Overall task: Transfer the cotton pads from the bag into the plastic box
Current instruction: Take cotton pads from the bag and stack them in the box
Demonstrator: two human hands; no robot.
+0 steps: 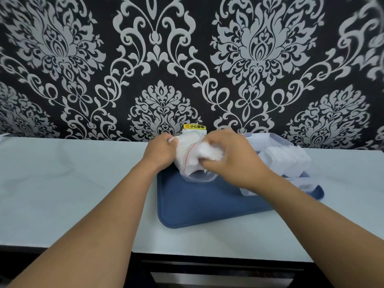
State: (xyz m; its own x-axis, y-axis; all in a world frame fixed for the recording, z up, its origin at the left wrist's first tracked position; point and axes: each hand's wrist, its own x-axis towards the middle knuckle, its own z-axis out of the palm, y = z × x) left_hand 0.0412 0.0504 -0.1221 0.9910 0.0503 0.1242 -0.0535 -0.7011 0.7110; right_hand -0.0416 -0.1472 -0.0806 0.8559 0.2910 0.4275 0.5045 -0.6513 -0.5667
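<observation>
Right now my left hand [161,151] is curled tight on the near edge of the bag [184,157], holding it up off the blue tray [197,204] that sits on the pale desk [62,183]. If that grip slackens while I pull with the other hand, I think the thin plastic would slide through and the whole bag would come along instead of giving up its contents. The bag's mouth, the edge with the red line, faces right, and it looks crumpled rather than held wide, so pads could snag on the lip.

My right hand [230,161] has its fingers [216,142] bunched into a pinch on a wad of cotton pads [207,152] at that mouth. The wad looks loose and fluffy, not a neat stack; I judge that a hard tug would shed a few onto the tray or tear them apart, and a weak pinch would leave half behind.

Further right stands the clear plastic box [299,175], on the tray's far side, already holding a row of white pads [284,156] standing on edge. That row seems to rise above the rim, so pushing another handful in could topple it or spill pads over the side. My right forearm also crosses close in front of the box, and a careless swing might knock it.
</observation>
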